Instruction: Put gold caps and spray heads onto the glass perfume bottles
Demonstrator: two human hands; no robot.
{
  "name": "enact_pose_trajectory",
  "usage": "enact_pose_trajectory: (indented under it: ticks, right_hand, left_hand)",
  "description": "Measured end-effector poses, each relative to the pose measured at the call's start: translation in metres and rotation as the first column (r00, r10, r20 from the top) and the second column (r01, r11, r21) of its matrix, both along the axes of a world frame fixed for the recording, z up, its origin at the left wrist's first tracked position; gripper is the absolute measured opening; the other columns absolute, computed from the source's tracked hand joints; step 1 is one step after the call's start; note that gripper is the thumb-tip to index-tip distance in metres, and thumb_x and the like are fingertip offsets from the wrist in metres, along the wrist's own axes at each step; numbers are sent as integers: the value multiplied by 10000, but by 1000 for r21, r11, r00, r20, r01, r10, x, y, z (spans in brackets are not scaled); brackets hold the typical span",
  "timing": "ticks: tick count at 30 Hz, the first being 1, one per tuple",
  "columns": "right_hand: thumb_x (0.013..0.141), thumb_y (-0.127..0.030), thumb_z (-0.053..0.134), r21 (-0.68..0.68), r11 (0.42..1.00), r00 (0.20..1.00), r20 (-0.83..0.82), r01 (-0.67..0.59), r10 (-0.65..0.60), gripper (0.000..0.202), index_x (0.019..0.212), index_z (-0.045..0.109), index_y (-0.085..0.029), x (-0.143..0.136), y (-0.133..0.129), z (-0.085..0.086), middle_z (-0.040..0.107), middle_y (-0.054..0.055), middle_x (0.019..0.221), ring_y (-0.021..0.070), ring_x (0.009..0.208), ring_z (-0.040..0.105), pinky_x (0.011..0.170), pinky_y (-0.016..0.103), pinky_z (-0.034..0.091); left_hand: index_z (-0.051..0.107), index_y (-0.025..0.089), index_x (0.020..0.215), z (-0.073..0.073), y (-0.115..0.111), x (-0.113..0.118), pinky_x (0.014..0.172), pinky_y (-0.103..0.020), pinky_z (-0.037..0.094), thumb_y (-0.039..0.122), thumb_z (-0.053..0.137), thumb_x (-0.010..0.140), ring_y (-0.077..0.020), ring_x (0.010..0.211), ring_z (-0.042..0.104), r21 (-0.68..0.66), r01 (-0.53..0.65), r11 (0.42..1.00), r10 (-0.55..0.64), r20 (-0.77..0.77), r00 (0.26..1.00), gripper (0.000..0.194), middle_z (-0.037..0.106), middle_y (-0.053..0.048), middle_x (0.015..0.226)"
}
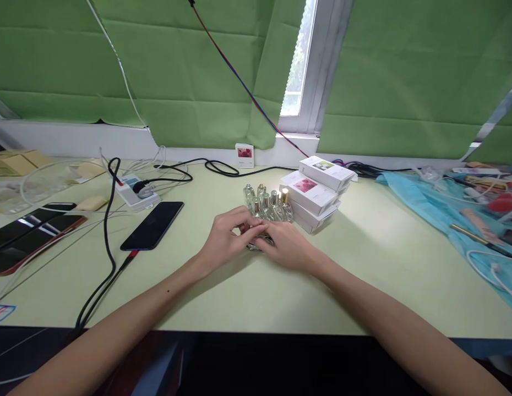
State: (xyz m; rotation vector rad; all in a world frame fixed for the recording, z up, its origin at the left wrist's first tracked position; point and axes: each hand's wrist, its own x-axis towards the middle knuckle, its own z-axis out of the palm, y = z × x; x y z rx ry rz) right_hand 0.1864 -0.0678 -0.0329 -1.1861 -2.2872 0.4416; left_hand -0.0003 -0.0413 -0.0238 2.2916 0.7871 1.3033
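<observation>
Several small glass bottles (266,202) with silver, green and gold caps stand grouped at the middle of the table. Just in front of them, my left hand (232,231) and my right hand (286,242) meet, fingers curled and touching. Below and between my fingers, part of one or more clear glass bottles (254,247) shows; my hands hide the rest. Both hands are closed around this glass. Behind and to the right of my right hand lies a stack of white boxes (309,190) with picture labels.
A black phone (152,225), a white power strip (136,193) and cables lie on the left of the table (206,302). One small white box (244,156) stands at the back. Blue cloth (437,212) with clutter covers the right side.
</observation>
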Motion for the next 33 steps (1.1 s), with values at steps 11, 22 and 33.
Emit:
enact_pose_trajectory:
  ticks: [11,22,33]
  right_hand:
    - [1058,-375,541,-10,1000,1000,-3,19,-19,240,1142,647,-176,0,2,-3,747,67,1008,207,851,675,736,293,407]
    - [1053,-315,534,-1,1000,1000,-22,0,0,196,1139,662,-195,0,2,-4,760,52,1035,184,829,669,708,279,379]
    - [1055,-322,532,7,1000,1000,-27,-8,8,194,1135,659,-200,1,2,-3,747,39,993,166,789,644,694,272,363]
  left_hand:
    - [766,174,810,4,1,-2,642,-280,514,251,729,901,-152,711,639,-140,69,988,-66,26,997,125,697,-42,777]
    - [659,172,696,-4,2,0,604,-273,463,286,759,878,-137,665,592,-138,12,990,-4,61,998,237,623,-10,700]
    - [685,172,707,1,3,-1,610,-263,485,292,769,872,-138,687,605,-165,57,985,-48,57,997,220,654,-24,736]
